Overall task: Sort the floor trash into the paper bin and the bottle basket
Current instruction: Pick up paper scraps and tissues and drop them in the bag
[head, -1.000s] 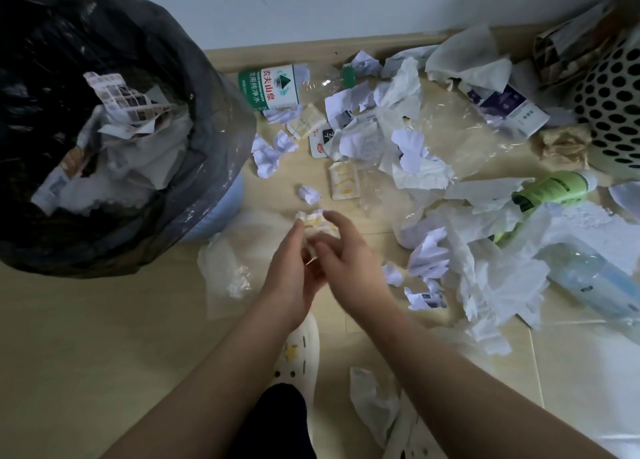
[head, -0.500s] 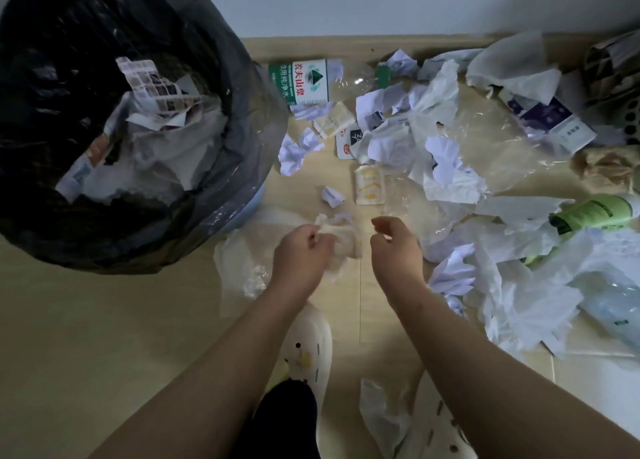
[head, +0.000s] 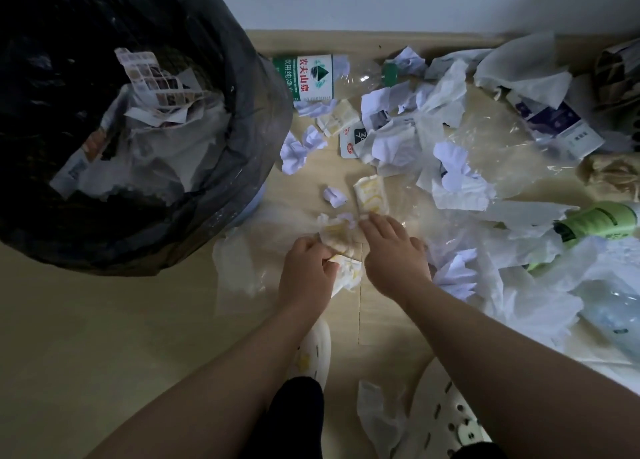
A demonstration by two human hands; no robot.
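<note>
My left hand [head: 307,272] is shut on a crumpled bundle of yellow-and-white wrappers [head: 341,247] just above the floor. Beside it, my right hand [head: 394,255] lies flat with fingers extended, its fingertips at the lower edge of a yellow-and-white wrapper [head: 370,194] on the floor. The paper bin [head: 266,136], lined with a black bag, stands at the left and holds torn paper. A clear water bottle [head: 313,77] with a green-and-white label lies by the wall. At the right lie a green bottle [head: 599,221] and a clear bottle [head: 616,315].
Crumpled white paper [head: 460,181], tissue and clear plastic film cover the floor from the centre to the right. A small paper scrap [head: 334,196] lies near the wrapper. A plastic bag [head: 239,268] lies by the bin. My white shoes [head: 313,351] are below my hands.
My right hand, which was apart from my left, has reached forward and left to the wrapper on the floor. My left hand still grips its bundle. The view has shifted slightly right.
</note>
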